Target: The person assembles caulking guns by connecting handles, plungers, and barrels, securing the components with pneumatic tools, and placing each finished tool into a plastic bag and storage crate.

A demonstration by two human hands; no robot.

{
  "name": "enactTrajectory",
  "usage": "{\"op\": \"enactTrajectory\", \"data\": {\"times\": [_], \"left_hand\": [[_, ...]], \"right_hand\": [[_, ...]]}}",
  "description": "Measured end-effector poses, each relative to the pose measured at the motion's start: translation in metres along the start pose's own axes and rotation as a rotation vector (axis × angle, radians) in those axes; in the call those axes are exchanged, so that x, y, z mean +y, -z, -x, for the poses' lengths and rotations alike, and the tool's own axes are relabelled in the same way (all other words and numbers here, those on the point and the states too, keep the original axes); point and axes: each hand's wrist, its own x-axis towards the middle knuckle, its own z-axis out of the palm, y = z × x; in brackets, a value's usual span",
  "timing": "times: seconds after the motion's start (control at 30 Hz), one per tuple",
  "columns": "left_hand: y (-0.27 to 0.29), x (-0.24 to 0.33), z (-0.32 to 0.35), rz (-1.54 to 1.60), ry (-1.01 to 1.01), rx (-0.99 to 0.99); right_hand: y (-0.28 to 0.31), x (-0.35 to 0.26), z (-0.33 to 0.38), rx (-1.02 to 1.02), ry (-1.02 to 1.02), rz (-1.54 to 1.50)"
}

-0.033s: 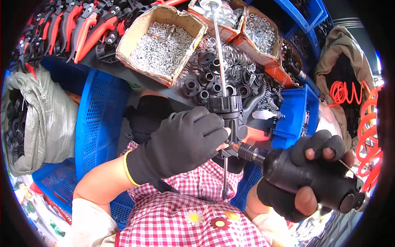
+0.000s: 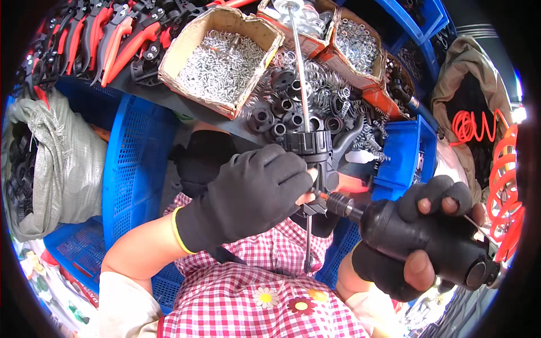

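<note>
By the near edge of the bench [image 2: 200, 112], the left hand [image 2: 248, 194] grips the black fitting [image 2: 309, 143] on its metal rod [image 2: 300, 62]; the right hand [image 2: 386, 271] holds the driver [image 2: 394, 231], best kept steady and straight

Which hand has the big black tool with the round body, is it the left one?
No, the right hand is wrapped around the black tool, while the left hand grips the ribbed black part.

Metal rod [image 2: 299, 62] in the way, right of left hand [image 2: 253, 194]
</note>
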Motion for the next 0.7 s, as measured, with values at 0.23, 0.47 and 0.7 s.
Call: {"op": "enactTrajectory", "data": {"times": [0.23, 0.47, 0.7], "left_hand": [[-0.052, 0.003, 0.025, 0.437, 0.529, 0.174], [-0.078, 0.007, 0.009, 1.16, 0.817, 0.065], [-0.074, 0.007, 0.01, 1.04, 0.771, 0.132]], "right_hand": [[-0.005, 0.004, 0.0, 0.006, -0.105, 0.097], [-0.005, 0.018, 0.001, -0.053, -0.178, 0.095], [-0.009, 0.03, 0.002, -0.083, -0.199, 0.104]]}}
